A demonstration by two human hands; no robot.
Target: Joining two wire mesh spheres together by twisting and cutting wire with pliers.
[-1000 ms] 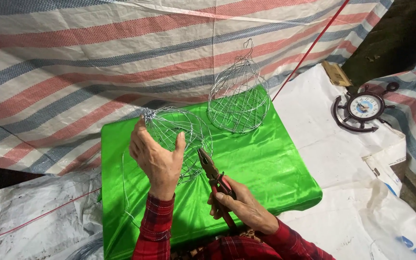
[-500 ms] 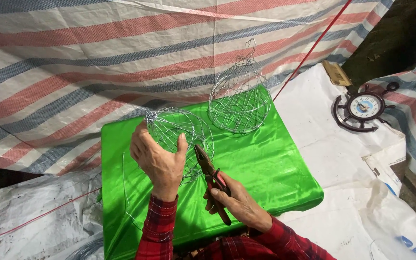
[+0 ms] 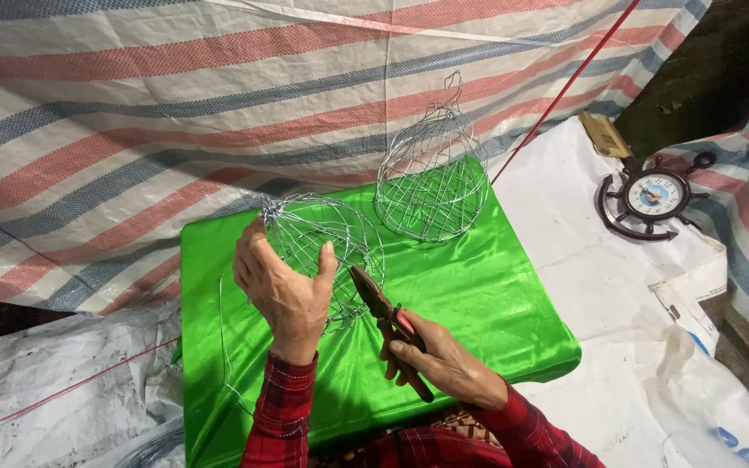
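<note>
My left hand (image 3: 283, 290) grips a half-made wire mesh basket (image 3: 340, 230) lying on its side on a table draped in shiny green cloth (image 3: 478, 295). My right hand (image 3: 444, 360) holds red-handled pliers (image 3: 385, 316), whose jaws touch the basket's lower rim beside my left thumb. A finished, bell-shaped wire basket (image 3: 433, 178) stands upright at the far edge of the green cloth. Both of my arms wear red plaid sleeves.
A striped red, blue and white tarp (image 3: 175, 113) hangs behind the table. White sacking (image 3: 617, 286) covers the ground to the right, with a ship's-wheel clock (image 3: 652, 198) on it. A red string (image 3: 565, 87) runs diagonally at upper right. A thin loose wire (image 3: 223, 347) trails down the cloth's left side.
The pliers' jaws have moved up and left to the basket's rim. My left hand has shifted its grip slightly on the mesh.
</note>
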